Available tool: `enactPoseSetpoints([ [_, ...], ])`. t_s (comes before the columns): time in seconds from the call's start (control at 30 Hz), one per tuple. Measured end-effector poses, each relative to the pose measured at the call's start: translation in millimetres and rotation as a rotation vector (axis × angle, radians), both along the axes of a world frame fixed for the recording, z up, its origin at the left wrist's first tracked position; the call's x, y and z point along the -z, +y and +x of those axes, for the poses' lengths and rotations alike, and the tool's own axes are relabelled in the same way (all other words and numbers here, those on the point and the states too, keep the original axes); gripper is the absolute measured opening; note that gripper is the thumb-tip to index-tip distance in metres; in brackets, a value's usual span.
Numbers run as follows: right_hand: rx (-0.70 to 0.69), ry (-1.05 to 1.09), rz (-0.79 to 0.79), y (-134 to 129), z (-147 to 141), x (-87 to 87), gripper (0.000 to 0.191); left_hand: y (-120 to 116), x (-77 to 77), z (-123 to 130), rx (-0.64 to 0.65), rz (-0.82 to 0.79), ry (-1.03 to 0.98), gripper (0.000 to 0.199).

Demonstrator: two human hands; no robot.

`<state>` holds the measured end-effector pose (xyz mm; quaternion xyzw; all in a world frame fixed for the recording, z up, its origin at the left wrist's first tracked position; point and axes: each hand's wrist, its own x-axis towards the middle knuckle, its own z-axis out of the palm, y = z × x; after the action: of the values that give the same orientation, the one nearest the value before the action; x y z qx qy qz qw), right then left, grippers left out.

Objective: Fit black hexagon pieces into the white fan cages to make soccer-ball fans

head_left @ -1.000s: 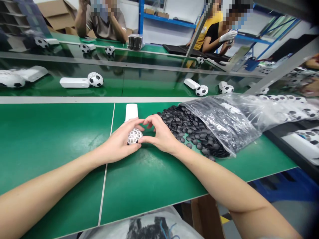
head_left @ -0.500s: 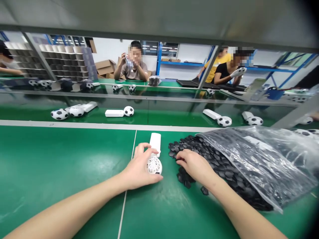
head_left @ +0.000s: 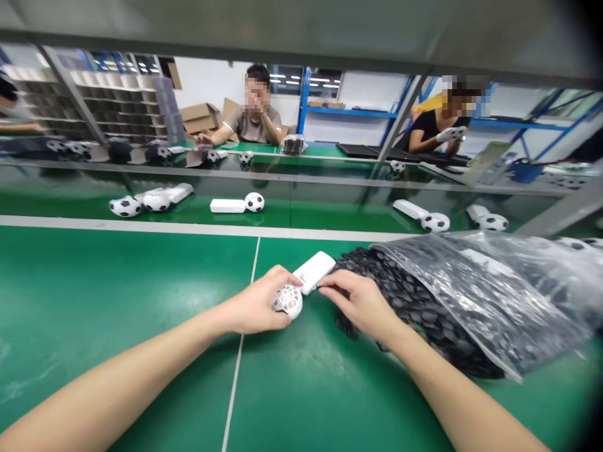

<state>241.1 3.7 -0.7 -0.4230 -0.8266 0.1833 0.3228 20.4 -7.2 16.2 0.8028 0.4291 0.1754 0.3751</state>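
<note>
My left hand (head_left: 260,302) grips the round head of a white handheld fan (head_left: 315,271), its open grille facing up. The fan's handle points away to the upper right. My right hand (head_left: 360,301) is just right of the fan, with thumb and forefinger pinched on a small dark piece, mostly hidden by the fingertips. Under and beyond this hand lies a heap of black plastic pieces (head_left: 414,301), spilling from a clear plastic bag (head_left: 490,301).
On the green belt beyond the bench edge lie several white fans with football-patterned heads, one (head_left: 235,204) near the middle. A metal post (head_left: 400,119) rises at the back. Co-workers sit across the line; one person (head_left: 257,116) has a hand raised to the face.
My right hand has moved left from the black heap toward the fan. My left hand has turned the fan, so its handle now slants right. Across the line, a co-worker has lowered one hand.
</note>
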Motion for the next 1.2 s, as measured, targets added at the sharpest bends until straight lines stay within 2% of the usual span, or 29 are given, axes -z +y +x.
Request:
enactPoseSetpoints([
  [0.13,-0.098,0.057,-0.065,-4.6,-8.7,3.4,0.010,4.6,4.7,-3.3,0.047,0.012,-0.002,0.049],
  [0.33,-0.220,0.081,-0.032,-5.1,-16.9,8.7,0.007,2.8,7.6,4.4,-0.027,0.059,0.028,0.039],
  [0.53,-0.150,0.163,-0.122,-5.3,-23.5,10.0,0.005,-2.2,14.6,14.6,-0.171,0.175,0.004,0.028],
  [0.8,-0.137,0.313,-0.266,-2.6,-25.1,17.8,0.003,-3.4,18.4,15.9,-0.188,0.223,-0.018,0.025],
  [1.07,-0.053,0.328,-0.291,-10.2,-30.2,14.8,0.003,-6.3,22.2,19.9,-0.224,0.304,-0.052,0.022],
  [1.2,-0.027,0.385,-0.320,-12.9,-31.6,13.3,0.002,-7.0,21.6,20.7,-0.230,0.294,-0.061,0.021],
])
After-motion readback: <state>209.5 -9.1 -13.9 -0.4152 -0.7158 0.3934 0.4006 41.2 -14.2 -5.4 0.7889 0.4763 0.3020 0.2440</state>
